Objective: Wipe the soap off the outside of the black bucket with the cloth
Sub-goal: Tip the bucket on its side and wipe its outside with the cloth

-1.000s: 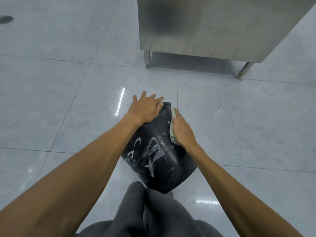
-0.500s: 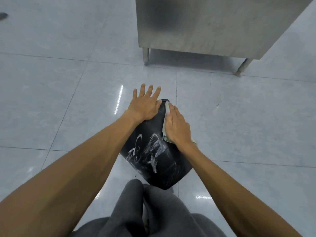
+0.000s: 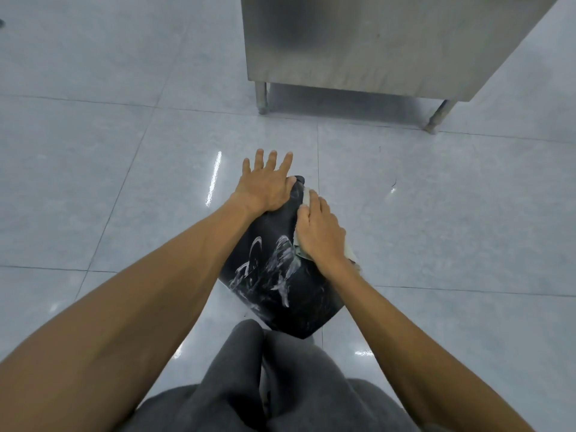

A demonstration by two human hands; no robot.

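The black bucket (image 3: pixel 274 285) lies tilted on the floor just in front of my knees, with white soap streaks (image 3: pixel 280 263) on the side facing me. My left hand (image 3: pixel 265 185) presses flat on its far left side, palm down and fingers spread past its edge. My right hand (image 3: pixel 321 232) presses a pale cloth (image 3: pixel 307 196) against the bucket's upper right side; the cloth shows above my fingertips and below my wrist, the rest hidden under the palm.
A stainless steel cabinet (image 3: pixel 358 45) on short legs (image 3: pixel 261 99) stands ahead on the grey tiled floor (image 3: pixel 124 182). My legs in grey trousers (image 3: pixel 265 385) fill the bottom of the view, right against the bucket.
My right hand has slid the cloth from the bucket's right side up onto its top and a little towards me. My left hand's fingers have spread out flat. The bucket has rolled slightly.
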